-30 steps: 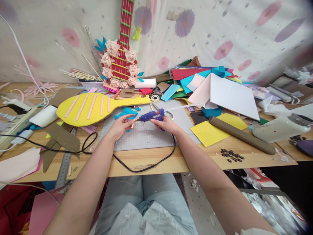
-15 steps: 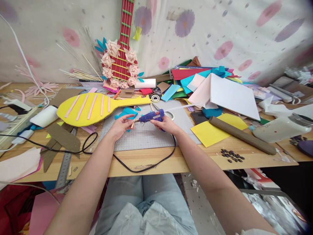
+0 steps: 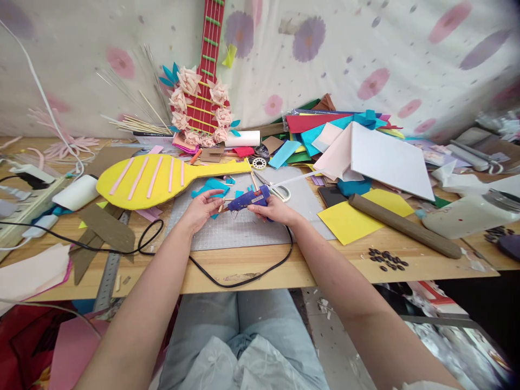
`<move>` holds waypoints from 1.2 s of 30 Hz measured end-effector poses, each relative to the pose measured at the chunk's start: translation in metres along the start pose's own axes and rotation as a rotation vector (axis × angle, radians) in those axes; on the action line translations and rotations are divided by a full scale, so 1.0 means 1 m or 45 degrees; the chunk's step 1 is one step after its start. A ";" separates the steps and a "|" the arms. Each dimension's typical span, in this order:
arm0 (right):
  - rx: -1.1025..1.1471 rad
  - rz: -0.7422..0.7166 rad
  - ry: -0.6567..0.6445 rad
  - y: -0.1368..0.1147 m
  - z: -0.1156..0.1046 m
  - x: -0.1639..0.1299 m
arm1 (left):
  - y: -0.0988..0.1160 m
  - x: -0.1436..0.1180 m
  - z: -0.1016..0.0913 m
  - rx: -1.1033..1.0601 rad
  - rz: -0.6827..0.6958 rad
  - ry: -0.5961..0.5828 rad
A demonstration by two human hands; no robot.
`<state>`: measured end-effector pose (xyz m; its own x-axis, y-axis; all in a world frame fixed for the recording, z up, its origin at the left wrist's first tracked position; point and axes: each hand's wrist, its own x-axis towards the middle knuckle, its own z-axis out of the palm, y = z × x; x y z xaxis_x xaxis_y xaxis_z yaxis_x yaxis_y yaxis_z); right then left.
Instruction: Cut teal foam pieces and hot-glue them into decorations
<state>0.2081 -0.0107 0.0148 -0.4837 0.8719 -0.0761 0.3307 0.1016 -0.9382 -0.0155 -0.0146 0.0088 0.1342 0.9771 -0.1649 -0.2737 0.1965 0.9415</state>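
Observation:
My right hand (image 3: 271, 209) is wrapped round the handle of a blue hot glue gun (image 3: 248, 199), whose nozzle points left. In its back end sits a long whitish glue stick (image 3: 294, 179). My left hand (image 3: 203, 210) pinches a small pale stick-like piece (image 3: 221, 206) right at the nozzle tip; whether the two touch is hard to tell. Both hands are above a grey cutting mat (image 3: 195, 238). Blue paper scraps (image 3: 209, 187) lie just behind my left fingers. A yellow guitar-shaped cutout (image 3: 142, 181) with pink strips rests to the left. White-handled scissors (image 3: 280, 193) lie behind the gun.
A red guitar model (image 3: 202, 103) with pink paper flowers leans against the back curtain. The gun's black cord (image 3: 244, 283) loops along the front edge. At right lie yellow paper (image 3: 343, 222), a brown roll (image 3: 402, 225), dark beads (image 3: 388, 260) and a white jar (image 3: 467, 214).
The glue gun has shifted slightly left and down, with its nozzle closer to the small piece in my left hand. More of the scissors now shows behind it.

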 end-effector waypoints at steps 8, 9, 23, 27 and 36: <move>0.065 -0.034 0.548 0.002 -0.046 -0.012 | -0.001 0.002 -0.002 -0.017 0.063 0.057; 0.070 -0.020 0.767 0.008 -0.056 -0.012 | -0.001 0.002 -0.001 -0.031 0.066 0.084; -0.911 0.596 1.131 0.033 -0.090 -0.011 | 0.000 0.003 -0.001 -0.251 0.078 0.198; -1.011 0.731 0.847 0.004 -0.092 -0.039 | 0.002 0.000 0.005 -0.359 0.056 0.158; -0.221 -0.382 0.367 -0.021 0.002 0.004 | 0.000 -0.001 0.010 -0.535 -0.055 0.066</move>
<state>0.1974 -0.0104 0.0335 -0.3413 0.8870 0.3110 0.3531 0.4277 -0.8321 -0.0063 -0.0167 0.0124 0.1092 0.9679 -0.2262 -0.6350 0.2430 0.7333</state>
